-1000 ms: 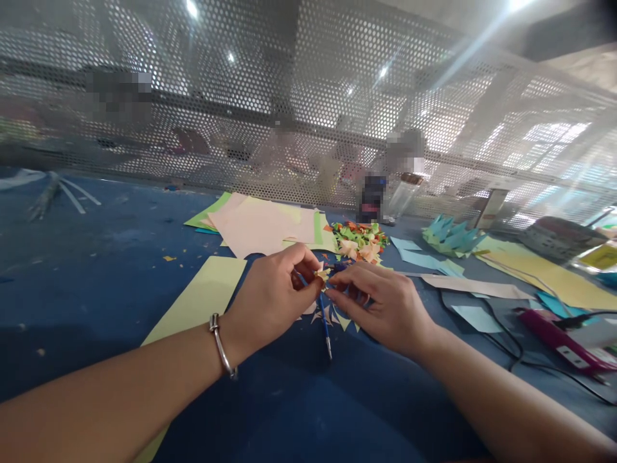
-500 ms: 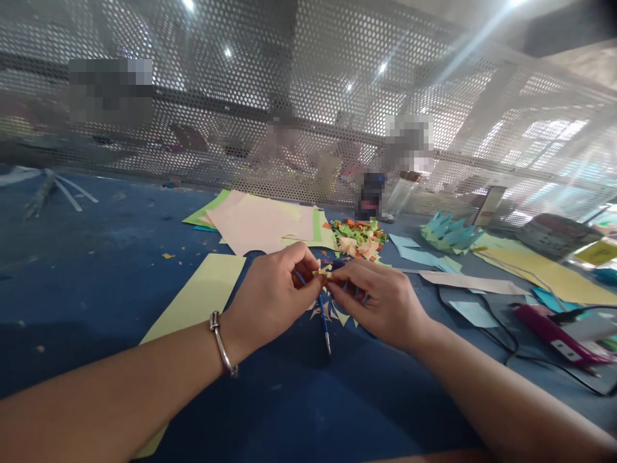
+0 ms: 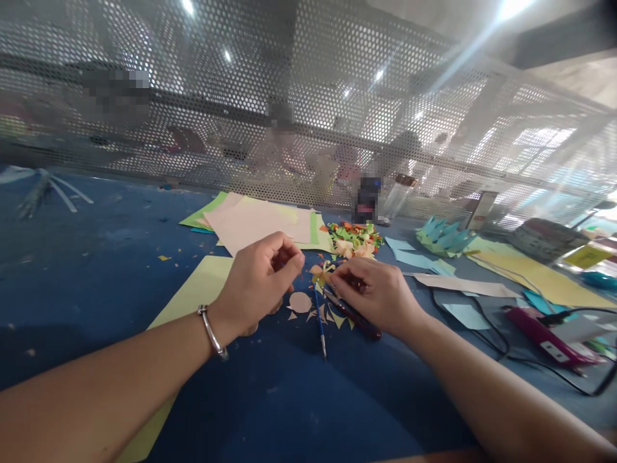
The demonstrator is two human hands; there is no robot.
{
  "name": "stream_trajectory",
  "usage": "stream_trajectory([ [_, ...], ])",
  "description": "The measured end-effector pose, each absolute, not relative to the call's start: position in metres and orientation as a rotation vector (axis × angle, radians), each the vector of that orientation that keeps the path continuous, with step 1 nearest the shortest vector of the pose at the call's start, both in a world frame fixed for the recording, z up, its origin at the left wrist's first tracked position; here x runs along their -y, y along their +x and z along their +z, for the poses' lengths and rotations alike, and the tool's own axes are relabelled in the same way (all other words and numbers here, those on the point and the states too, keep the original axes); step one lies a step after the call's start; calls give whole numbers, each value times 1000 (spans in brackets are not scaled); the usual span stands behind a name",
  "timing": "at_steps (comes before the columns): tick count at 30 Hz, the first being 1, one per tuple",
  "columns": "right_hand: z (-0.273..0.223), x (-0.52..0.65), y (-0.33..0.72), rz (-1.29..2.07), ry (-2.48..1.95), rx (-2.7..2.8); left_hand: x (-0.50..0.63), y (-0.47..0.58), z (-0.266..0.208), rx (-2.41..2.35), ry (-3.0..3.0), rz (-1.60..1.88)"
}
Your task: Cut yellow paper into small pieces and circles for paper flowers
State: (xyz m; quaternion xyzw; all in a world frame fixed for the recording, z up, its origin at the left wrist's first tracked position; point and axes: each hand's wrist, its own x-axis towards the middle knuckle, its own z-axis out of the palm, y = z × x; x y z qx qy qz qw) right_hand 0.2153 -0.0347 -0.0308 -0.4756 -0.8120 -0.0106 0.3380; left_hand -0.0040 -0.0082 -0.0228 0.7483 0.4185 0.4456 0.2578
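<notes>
Head cam: so it's a paper-craft mess on a scuffed, matte blue tabletop [image 3: 231, 405]. Right hand [image 3: 373, 289] has a small yellow paper flower [image 3: 319, 272] pinched between thumb and fingertips, held just above the table, roughly mid-picture. Left hand [image 3: 263, 276] is near it but apart, fingers curled in with the thumb up against them; honestly can't tell if anything's tucked in there. Smooth, shiny metal bangle [image 3: 212, 331] on that wrist.

The flower itself is tiny, thin and kinda crinkly, with pointy bits sticking out. Finer detail is too small to make out. Under and around it: a flat round pinkish paper disc [image 3: 300, 302], some sharp triangular offcuts [image 3: 341, 320], a slim blue rod [image 3: 319, 318] with a metallic tip, and a tool with a glossy dark red handle [image 3: 364, 325], partly under the right hand.

Behind that there's a ruffled heap of orange, green and peach paper bits [image 3: 355, 236], next to flat pale pink sheets [image 3: 260, 222]. Perforated metal screen [image 3: 231, 116] across the back, all little round holes.
</notes>
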Motion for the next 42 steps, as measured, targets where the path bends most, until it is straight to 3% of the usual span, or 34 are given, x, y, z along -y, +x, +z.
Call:
stream_trajectory([
  [7, -33, -16, 272, 16, -1613, 1674, -6, -13, -23, -1219, 2111, 1281],
  [14, -32, -23, 297, 8, -1669, 1553, -30, -25, -29, -1325, 2191, 1303],
  [29, -20, -3, 289, 16, -1867, 2030, -19, -41, -4, -1503, 2570, 203],
  [42, -15, 1, 288, -23, -1918, 2269, -8, -21, -25, -1231, 2597, 466],
])
